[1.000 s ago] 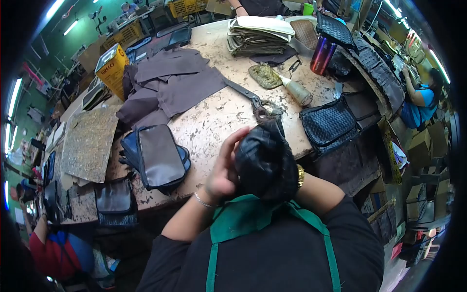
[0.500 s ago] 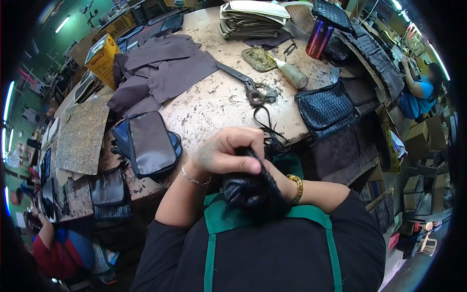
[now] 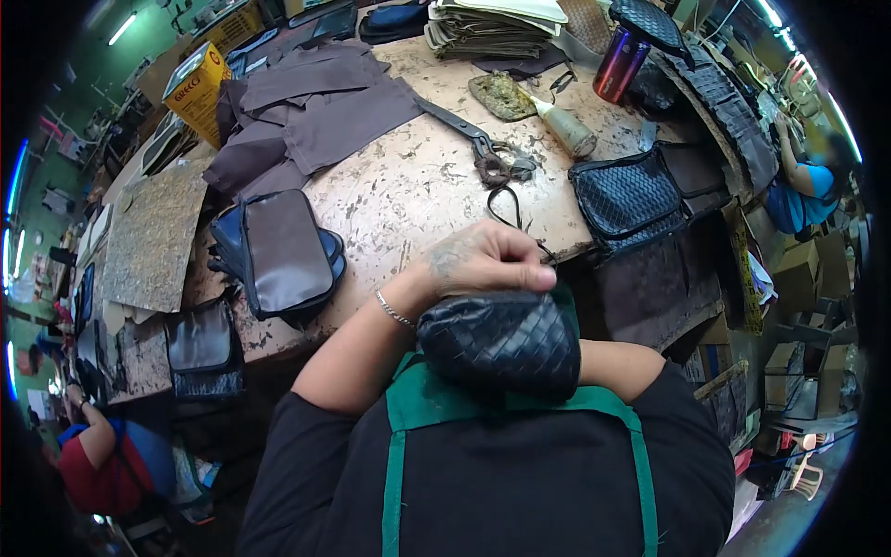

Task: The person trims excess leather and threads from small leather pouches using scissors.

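Observation:
A dark pouch of woven leather (image 3: 506, 343) is held up in front of my green apron, its woven side towards me. My left hand (image 3: 492, 260) is closed at the pouch's upper edge, thumb pressed against curled fingers. My right forearm (image 3: 617, 367) runs in behind the pouch, and the pouch hides that hand and its fingers. Just beyond my left hand, a thin black cord (image 3: 504, 206) trails over the table edge. Large scissors (image 3: 478, 144) lie farther in on the table.
On the worn table (image 3: 399, 195) lie brown fabric pieces (image 3: 343, 125), stacked pouches (image 3: 290, 255), a woven bag (image 3: 631, 200), a glue-crusted pad (image 3: 502, 97) and a cone-shaped bottle (image 3: 568, 130). A tumbler (image 3: 622, 65) stands at the back right. Other people sit at both sides.
The pouch has turned and opened out from a bunched shape, showing its woven side. My left hand has shifted up and right. The right wrist's gold watch is now hidden.

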Tool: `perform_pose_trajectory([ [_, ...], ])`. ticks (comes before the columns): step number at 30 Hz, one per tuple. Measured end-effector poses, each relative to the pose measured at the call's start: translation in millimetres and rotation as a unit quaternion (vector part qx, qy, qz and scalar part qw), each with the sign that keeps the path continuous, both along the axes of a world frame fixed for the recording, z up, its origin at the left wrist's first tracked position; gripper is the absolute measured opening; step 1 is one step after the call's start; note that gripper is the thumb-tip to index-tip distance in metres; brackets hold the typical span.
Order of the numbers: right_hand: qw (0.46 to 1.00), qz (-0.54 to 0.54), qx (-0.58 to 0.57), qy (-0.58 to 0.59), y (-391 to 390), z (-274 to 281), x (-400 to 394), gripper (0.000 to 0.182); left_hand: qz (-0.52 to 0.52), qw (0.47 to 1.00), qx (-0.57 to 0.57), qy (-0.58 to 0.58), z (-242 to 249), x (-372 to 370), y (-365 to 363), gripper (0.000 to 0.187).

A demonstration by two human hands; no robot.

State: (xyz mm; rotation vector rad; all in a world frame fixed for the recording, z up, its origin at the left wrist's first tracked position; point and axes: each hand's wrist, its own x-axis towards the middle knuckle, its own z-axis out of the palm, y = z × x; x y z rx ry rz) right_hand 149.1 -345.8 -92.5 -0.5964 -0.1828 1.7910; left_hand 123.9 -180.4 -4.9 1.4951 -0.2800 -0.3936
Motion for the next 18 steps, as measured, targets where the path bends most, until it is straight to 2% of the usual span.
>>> perform_pose_trajectory([
  [1,1.000,-0.003,0.002,-0.002,2.8,7.0,0.9,0.036,0.070,0.991,-0.109,0.038,0.9,-1.7,-0.2,0.023],
  [2,0.961,-0.014,0.088,-0.261,7.0,18.8,2.3,0.036,0.138,0.979,-0.101,-0.113,-4.5,0.6,4.8,0.020],
  [3,0.850,-0.024,0.165,-0.500,11.6,33.9,2.7,0.036,0.224,0.942,-0.188,-0.165,-1.1,-4.1,5.0,0.041],
  [4,0.673,-0.033,0.228,-0.703,16.0,46.1,3.3,0.036,0.226,0.928,-0.241,-0.174,6.2,-14.7,3.5,0.053],
  [5,0.669,-0.036,0.227,-0.707,20.9,55.4,3.5,0.036,0.227,0.911,-0.292,-0.183,14.3,-24.5,4.1,0.065],
  [6,0.662,-0.083,0.206,-0.716,24.9,62.6,1.2,0.036,0.157,0.939,-0.227,-0.204,16.0,-29.9,9.1,0.083],
  [7,0.656,-0.126,0.184,-0.721,26.2,64.9,-1.4,0.036,0.107,0.945,-0.167,-0.261,20.2,-32.4,8.7,0.069],
  [8,0.658,-0.124,0.184,-0.719,26.3,64.0,-2.5,0.036,0.143,0.947,-0.065,-0.279,20.6,-36.0,8.3,0.059],
  [9,0.732,-0.160,0.179,-0.638,26.9,62.8,-4.1,0.036,0.179,0.938,0.040,-0.293,20.1,-40.4,8.0,0.050],
  [10,0.795,-0.193,0.171,-0.550,27.9,61.9,-4.7,0.035,0.182,0.938,0.041,-0.292,17.6,-42.5,5.9,0.050],
  [12,0.804,-0.218,0.167,-0.527,32.2,56.1,-4.9,0.034,0.266,0.940,-0.028,-0.209,11.8,-41.8,-1.2,0.041],
  [13,0.812,-0.246,0.159,-0.504,33.3,54.3,-4.6,0.032,0.266,0.940,-0.028,-0.210,12.4,-40.9,-3.6,0.041],
  [14,0.784,-0.227,0.154,-0.557,31.9,59.9,-2.9,0.032,0.284,0.933,-0.037,-0.217,13.2,-40.5,-6.4,0.041],
  [15,0.784,-0.227,0.153,-0.557,31.2,56.4,-1.0,0.032,0.303,0.925,-0.047,-0.223,13.3,-40.4,-8.5,0.040],
  [17,0.696,-0.227,0.229,-0.641,31.1,47.2,2.2,0.033,0.306,0.928,-0.068,-0.200,6.6,-37.5,-8.9,0.041],
  [18,0.695,-0.226,0.230,-0.643,31.3,48.0,3.1,0.033,0.308,0.930,-0.087,-0.179,2.9,-35.3,-7.9,0.043],
])
